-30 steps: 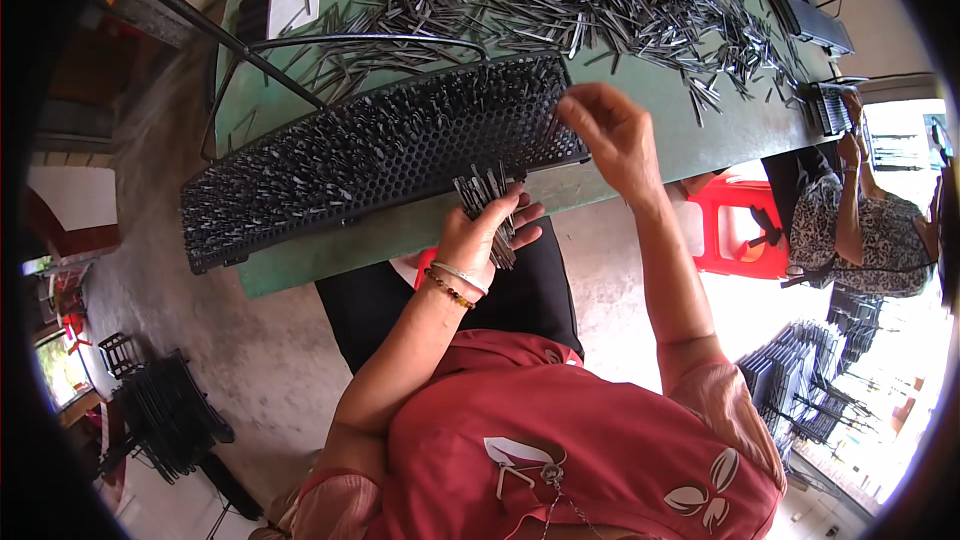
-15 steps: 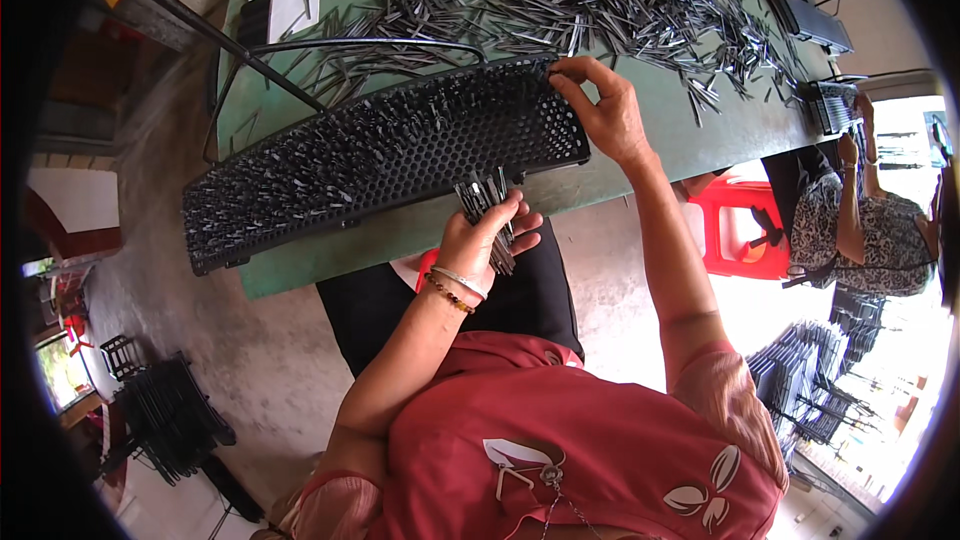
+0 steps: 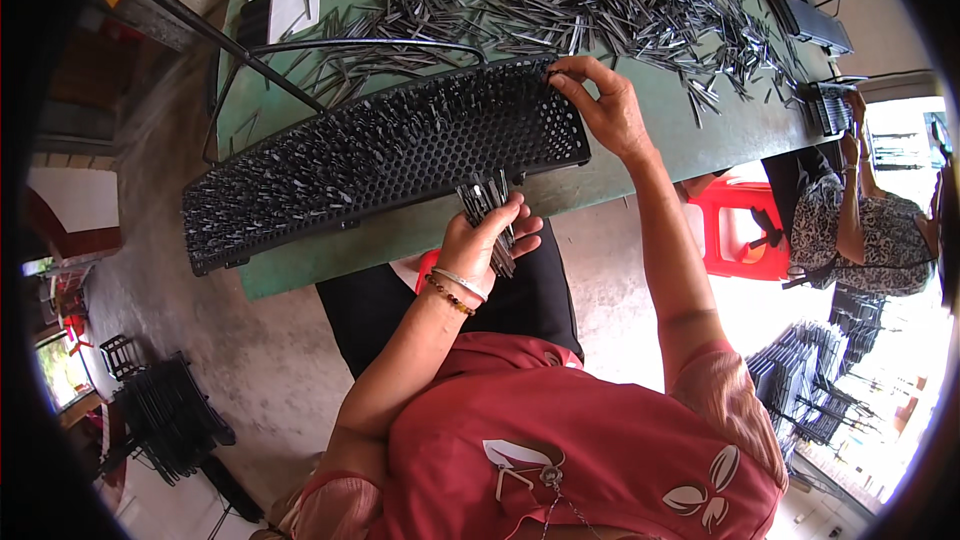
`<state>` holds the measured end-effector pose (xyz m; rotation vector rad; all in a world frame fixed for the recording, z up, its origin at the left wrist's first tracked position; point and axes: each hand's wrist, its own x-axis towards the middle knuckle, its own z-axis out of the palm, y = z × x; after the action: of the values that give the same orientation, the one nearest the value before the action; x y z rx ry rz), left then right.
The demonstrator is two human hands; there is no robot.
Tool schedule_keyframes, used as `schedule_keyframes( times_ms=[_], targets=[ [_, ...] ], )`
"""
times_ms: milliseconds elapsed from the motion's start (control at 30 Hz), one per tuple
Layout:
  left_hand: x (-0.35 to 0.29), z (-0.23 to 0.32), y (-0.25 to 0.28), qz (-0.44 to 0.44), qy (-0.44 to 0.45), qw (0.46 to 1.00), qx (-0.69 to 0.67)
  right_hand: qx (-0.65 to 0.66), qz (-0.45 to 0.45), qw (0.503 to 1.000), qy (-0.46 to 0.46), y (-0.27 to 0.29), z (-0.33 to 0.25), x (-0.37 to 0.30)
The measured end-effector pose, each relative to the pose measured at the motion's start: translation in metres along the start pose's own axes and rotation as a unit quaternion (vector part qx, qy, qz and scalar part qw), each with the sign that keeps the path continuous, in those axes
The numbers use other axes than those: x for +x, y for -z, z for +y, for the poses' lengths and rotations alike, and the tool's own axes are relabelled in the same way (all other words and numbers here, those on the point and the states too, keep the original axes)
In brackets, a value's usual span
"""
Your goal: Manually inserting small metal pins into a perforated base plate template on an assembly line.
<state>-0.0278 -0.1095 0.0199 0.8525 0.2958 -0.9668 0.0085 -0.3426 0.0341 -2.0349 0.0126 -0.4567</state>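
A long black perforated panel (image 3: 452, 148) rests at a slant along the near edge of the green table. Many of its holes, mostly from the left to the middle, have dark strip ends standing up in them; the lower right part shows bare holes. My left hand (image 3: 478, 237) is closed round a bundle of thin dark strips (image 3: 484, 198), just below the panel's near edge. At the panel's upper right corner, my right hand (image 3: 610, 112) pinches thumb and forefinger together. Whatever lies between those fingertips is too small to make out.
A broad heap of loose dark strips (image 3: 600, 0) covers the far part of the green table (image 3: 640, 165). Black metal tubing (image 3: 390, 43) runs behind the panel. To the right are a red stool (image 3: 740, 225) and another person (image 3: 865, 230) working at a similar black panel.
Very little differs. My right fingertips have shifted slightly at the panel's corner, while the left hand and its bundle stay in nearly the same place.
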Motion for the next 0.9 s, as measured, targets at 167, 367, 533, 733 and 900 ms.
schedule_keyframes(
  times_ms=[167, 367, 533, 733, 900],
  targets=[
    [0.0, -0.001, 0.0, 0.001, 0.0, 1.0, -0.002, -0.051, -0.015, 0.998, 0.042, 0.002, -0.002, 0.003],
    [-0.001, 0.0, 0.001, -0.001, -0.002, 1.0, -0.004, -0.023, -0.008, 1.0, 0.016, 0.003, -0.001, 0.001],
    [-0.001, -0.001, 0.001, -0.002, 0.001, 1.0, -0.01, -0.024, -0.012, 0.999, 0.029, 0.0, 0.009, -0.001],
    [-0.001, 0.0, 0.0, -0.002, 0.0, 1.0, -0.006, -0.093, -0.01, 0.99, 0.107, -0.001, 0.008, -0.001],
    [-0.002, 0.001, -0.001, -0.003, 0.006, 1.0, 0.006, -0.12, 0.037, 0.987, 0.102, -0.006, 0.001, -0.008]
  ],
)
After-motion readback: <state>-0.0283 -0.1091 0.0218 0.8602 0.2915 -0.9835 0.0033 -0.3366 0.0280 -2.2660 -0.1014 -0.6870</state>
